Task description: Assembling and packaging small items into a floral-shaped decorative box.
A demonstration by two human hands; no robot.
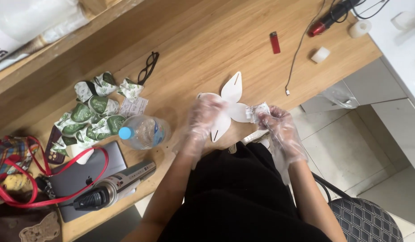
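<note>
Both my hands wear thin clear plastic gloves. My left hand point(203, 118) is blurred and rests on flat white petal-shaped pieces point(231, 89) lying on the wooden table point(194, 40). My right hand point(279, 127) pinches a small crinkled clear wrapper point(256, 110) at the right edge of those white pieces. One petal points away from me and another, with a slit in it, lies under my left hand's fingers.
A clear water bottle with a blue cap point(142, 132), a pile of green-and-white packets point(93, 114), black glasses point(148, 67), a grey laptop point(82, 177), a spray can point(120, 183) and a bag with red straps point(15, 175) lie left. A red lighter point(274, 42), cable point(301, 49) and tape rolls point(320, 54) lie far right.
</note>
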